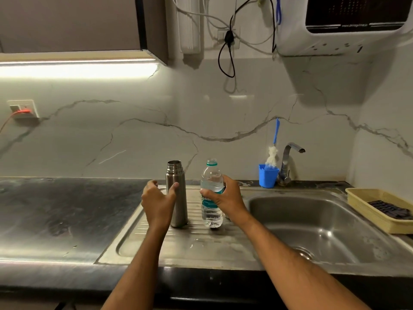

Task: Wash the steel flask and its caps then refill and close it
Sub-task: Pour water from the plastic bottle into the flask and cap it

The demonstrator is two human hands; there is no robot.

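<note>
Here, the left hand [159, 199] curves half-open around the flask [177, 194], thumb touching its side, fingers spread behind it; whether they touch cannot be told. The flask stands upright and uncapped on the steel draining surface [178, 247], just right of that hand. The right hand [225, 198] grips a clear water bottle [211, 195] around its middle, upright, just beside the flask. Beyond the right hand stand a blue cup [268, 175] holding a brush [273, 151], and the tap [288, 162]. The flask's caps are not visible.
</note>
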